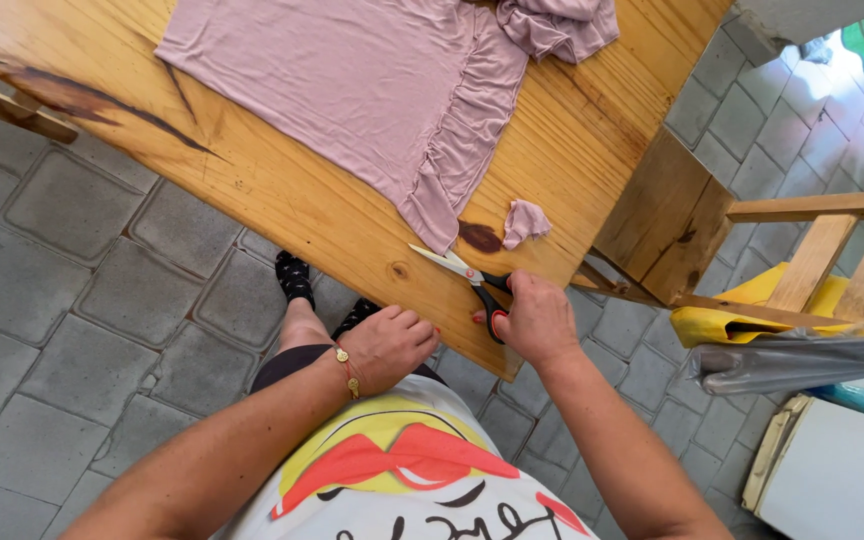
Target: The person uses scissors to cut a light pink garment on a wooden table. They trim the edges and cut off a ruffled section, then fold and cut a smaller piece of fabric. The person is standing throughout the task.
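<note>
Item: paved floor (pixel 62 300), grey square stone blocks, showing at the left and again beyond the table on the right.

Item: wooden table (pixel 282 195), pale varnished planks with dark knots and streaks, running slantwise across the view from upper left to lower right.

Item: mauve garment (pixel 352 85), laid flat on the table, with a gathered ruffle down its right-hand edge; a bunched fold of the same cloth lies at the top by the table's far edge.

Item: left hand (pixel 389 345), loosely curled, fingers bent at the near edge of the table, holding nothing that can be seen; a gold bracelet (pixel 348 372) sits on the wrist. Below it, dark socks and a bare knee.

Item: scissors (pixel 467 275), black and red handles, steel blades slightly parted, lying flat on the table just below the garment's ruffled corner, blade tips pointing left.

Item: fabric scrap (pixel 525 222), small, mauve, crumpled, on the table just right of the ruffle and above the scissors.

Item: right hand (pixel 535 320), closed around the scissor handles, fingers through the loops, resting at the table's edge.

Item: wooden chair frame (pixel 832 250), beside the table on the right, with a yellow item (pixel 722 325) under it.
</note>
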